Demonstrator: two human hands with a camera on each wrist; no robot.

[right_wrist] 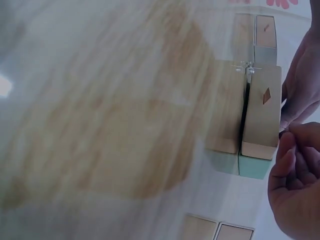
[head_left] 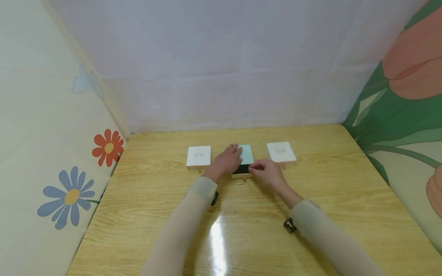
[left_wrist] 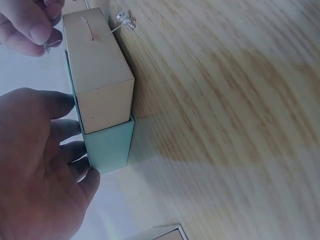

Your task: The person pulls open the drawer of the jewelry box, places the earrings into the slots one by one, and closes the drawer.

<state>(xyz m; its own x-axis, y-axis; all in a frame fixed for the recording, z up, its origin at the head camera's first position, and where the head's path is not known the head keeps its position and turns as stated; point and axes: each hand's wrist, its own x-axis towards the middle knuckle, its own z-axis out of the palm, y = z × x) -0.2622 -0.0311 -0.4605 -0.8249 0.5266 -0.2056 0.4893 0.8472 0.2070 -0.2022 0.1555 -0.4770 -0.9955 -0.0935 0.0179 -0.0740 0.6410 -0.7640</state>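
A pale teal drawer box (head_left: 246,154) lies on the table with its cream drawer (left_wrist: 100,55) pulled partway out toward me, black lining (head_left: 243,169) inside. My left hand (head_left: 228,160) rests on the lid, fingers stretched across its left part. Over the right side of the drawer, my right hand (head_left: 269,172) pinches a small silver earring (left_wrist: 47,48) with a thin post between thumb and forefinger. Another sparkling earring (left_wrist: 126,21) lies on the table just in front of the drawer, near its ribbon pull tab (right_wrist: 267,95).
One white box (head_left: 199,156) with faint lettering stands left of the teal box, and a similar white box (head_left: 281,152) stands to its right. All three are on a wood-grain table (head_left: 152,214). A pale cloth (head_left: 221,76) hangs behind it.
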